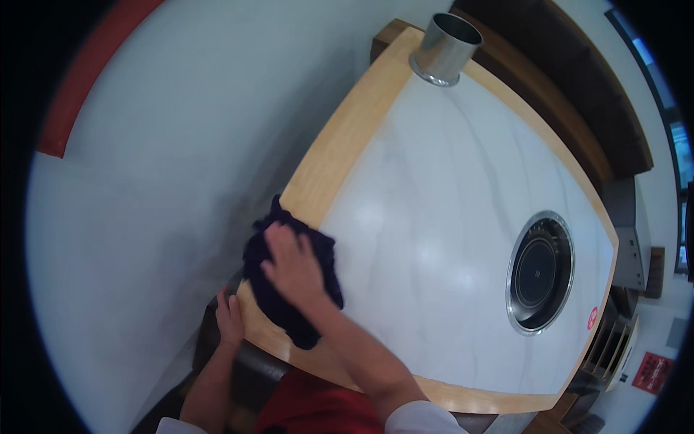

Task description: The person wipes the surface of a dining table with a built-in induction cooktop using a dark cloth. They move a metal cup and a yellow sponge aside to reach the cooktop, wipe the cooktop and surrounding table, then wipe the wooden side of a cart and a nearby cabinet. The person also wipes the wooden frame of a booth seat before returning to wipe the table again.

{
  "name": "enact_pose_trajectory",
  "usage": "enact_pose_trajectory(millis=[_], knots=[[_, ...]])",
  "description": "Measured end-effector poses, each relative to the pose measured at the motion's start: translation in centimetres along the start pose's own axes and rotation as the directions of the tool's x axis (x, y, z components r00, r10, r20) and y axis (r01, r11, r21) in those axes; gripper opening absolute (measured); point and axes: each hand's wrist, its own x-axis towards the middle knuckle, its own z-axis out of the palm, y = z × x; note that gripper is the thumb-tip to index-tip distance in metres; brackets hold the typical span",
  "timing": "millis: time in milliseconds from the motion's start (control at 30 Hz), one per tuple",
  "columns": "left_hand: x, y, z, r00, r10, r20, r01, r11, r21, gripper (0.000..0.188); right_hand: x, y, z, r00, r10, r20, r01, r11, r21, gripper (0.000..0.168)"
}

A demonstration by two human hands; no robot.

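Observation:
Under my right hand [293, 266] lies a crumpled dark purple cloth [325, 255], pressed flat over the near-left corner of a table. The fingers are slightly spread and a little blurred on top of it. One part of the cloth hangs past the outer edge, while another reaches onto the white marble-patterned tabletop [423, 228]. At that same corner my left hand [230, 320] holds the light wood table edge [265, 344], its fingertips partly hidden.
A round induction cooker [537, 274] is sunk into the tabletop at the right. On the far corner stands a metal cylinder [447, 49]. A wall [162, 190] runs along the left. Beyond the table is a brown padded bench [569, 81]; a dark seat [260, 369] sits below the near edge.

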Motion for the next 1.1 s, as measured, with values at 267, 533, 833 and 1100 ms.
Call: enact_pose_trajectory(millis=[267,533,833,1100], knots=[[1.0,-1.6,-0.4,0.996,0.073,0.055,-0.072,0.997,-0.01,0.049,-16.7,20.9,-13.7,0.687,0.645,-0.333,-0.717,0.676,-0.17,0.069],[0.4,-0.3,0.9,0.997,0.043,0.06,-0.041,0.999,-0.028,0.044,-43.8,19.4,-13.2,0.257,0.805,-0.535,-0.957,0.133,-0.26,0.056],[0.5,0.3,0.9,0.998,0.042,0.039,-0.036,0.991,-0.13,0.038,-8.9,1.9,-3.1,0.819,0.534,-0.21,-0.566,0.811,-0.146,0.071],[3.5,-9.0,1.8,0.931,-0.069,0.359,0.328,0.589,-0.739,0.069,-8.7,-11.2,4.4,0.99,0.117,0.076,-0.116,0.993,-0.015,0.069]])
